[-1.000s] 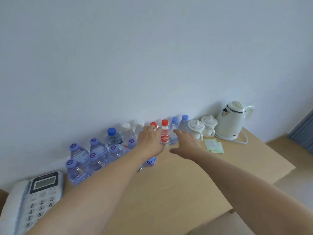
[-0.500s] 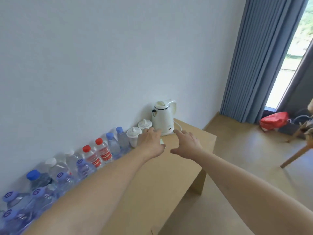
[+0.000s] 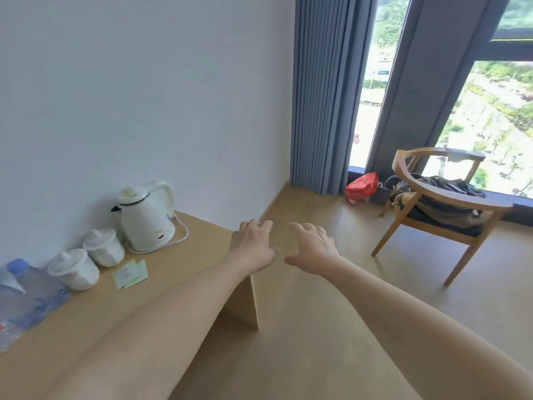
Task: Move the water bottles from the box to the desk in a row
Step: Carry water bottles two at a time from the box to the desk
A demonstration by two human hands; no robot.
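Standing beside the person, I note a light wooden worktop (image 3: 178,272) set against a plain white wall (image 3: 144,96), its end panel meeting a wood-toned floor (image 3: 331,327). Both arms reach forward past the worktop's end edge. The left hand (image 3: 253,245) hovers over that end corner, fingers loosely spread, its grip empty. The right hand (image 3: 313,249) hangs over the floor just beside it, fingers likewise spread, holding nothing.

The water bottles (image 3: 26,290) stand on the worktop along the wall edge, at the far left of view; only a blue-capped one and part of another show, blurred. No box is visible.

Next along the wall edge: two white lidded cups (image 3: 86,261), then a white electric kettle (image 3: 145,217) with its cord, near the end corner. Two pale green paper slips (image 3: 131,274) lie flat in front of the cups.

Grey-blue curtains (image 3: 320,90) hang at the room's corner beside a tall window (image 3: 496,125). A wooden armchair (image 3: 441,209) piled with dark items stands by the window; a red bag (image 3: 362,186) sits on the floor near the curtain.
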